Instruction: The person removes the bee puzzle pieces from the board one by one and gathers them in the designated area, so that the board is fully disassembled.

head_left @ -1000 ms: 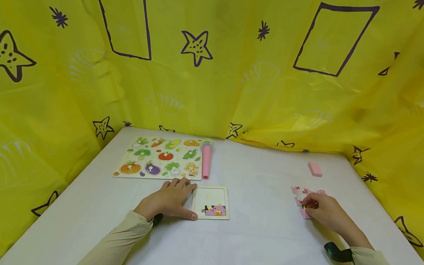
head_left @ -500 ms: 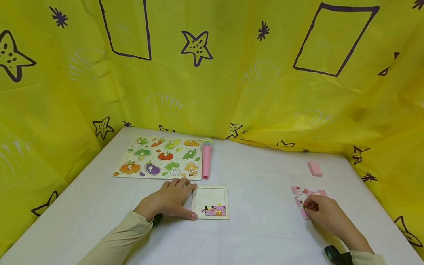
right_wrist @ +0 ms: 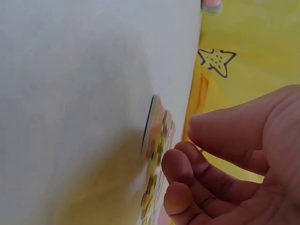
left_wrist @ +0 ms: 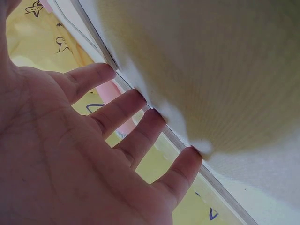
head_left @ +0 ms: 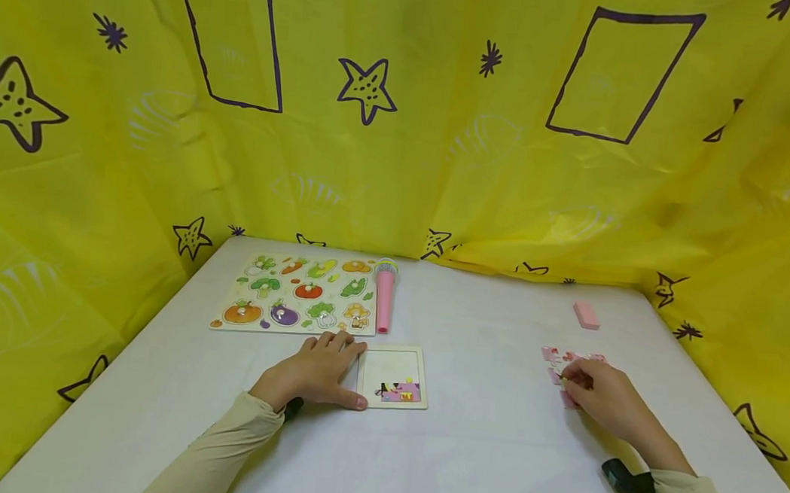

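My left hand (head_left: 319, 370) lies with spread fingers at the left side of a small puzzle tray (head_left: 423, 361), its thumb touching the lower left corner. A few joined puzzle pieces (head_left: 400, 391) with pink, black and yellow print sit in the tray's lower right. To the right, my right hand (head_left: 606, 391) pinches a small puzzle piece (head_left: 561, 376) between thumb and fingers; only a thin dark edge of it shows. Loose pink puzzle pieces (head_left: 550, 353) lie under and around that hand, partly hidden by it. In the right wrist view, several loose pieces (right_wrist: 153, 124) appear edge-on beside the fingertips.
A vegetable peg puzzle board (head_left: 304, 294) lies at the back left, with a pink toy microphone (head_left: 384, 299) along its right edge. Farther back on the right is a pink block (head_left: 587, 315). A yellow patterned curtain (head_left: 413, 180) hangs behind the white table (head_left: 463, 462).
My right hand has shifted slightly over the loose pieces; the yellow-and-black piece under its fingertips is now raised in a pinch, mostly hidden. My left hand and the tray have stayed put.
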Available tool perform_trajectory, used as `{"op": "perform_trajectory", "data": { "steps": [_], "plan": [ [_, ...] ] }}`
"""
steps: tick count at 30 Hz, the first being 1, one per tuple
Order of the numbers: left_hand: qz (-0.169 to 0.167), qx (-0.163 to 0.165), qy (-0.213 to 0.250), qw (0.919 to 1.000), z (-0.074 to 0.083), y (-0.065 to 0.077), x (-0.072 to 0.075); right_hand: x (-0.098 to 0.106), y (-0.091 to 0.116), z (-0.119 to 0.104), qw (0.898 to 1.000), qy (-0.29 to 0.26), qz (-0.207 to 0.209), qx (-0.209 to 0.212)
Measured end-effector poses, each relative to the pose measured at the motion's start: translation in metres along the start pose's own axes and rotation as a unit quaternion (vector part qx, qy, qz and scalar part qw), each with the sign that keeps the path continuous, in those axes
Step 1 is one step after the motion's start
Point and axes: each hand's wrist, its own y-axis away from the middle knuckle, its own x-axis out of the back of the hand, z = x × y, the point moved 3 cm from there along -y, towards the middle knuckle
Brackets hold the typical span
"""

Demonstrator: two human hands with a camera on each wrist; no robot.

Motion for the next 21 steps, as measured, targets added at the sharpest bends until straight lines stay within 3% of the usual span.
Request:
{"op": "perform_trajectory", "data": {
  "steps": [6,12,21],
  "plan": [
    [-0.001,0.000,0.001,1.0000,0.000,0.001,0.000,-0.005,-0.002,-0.010,0.998,-0.059,0.021,-0.002],
    [-0.002,0.002,0.001,1.0000,-0.001,0.000,-0.001,-0.013,-0.005,-0.024,0.997,-0.063,0.050,0.011],
    [0.001,0.001,-0.001,1.0000,-0.001,0.000,-0.002,-0.032,-0.016,-0.059,0.994,-0.102,0.020,0.024]
  ]
}}
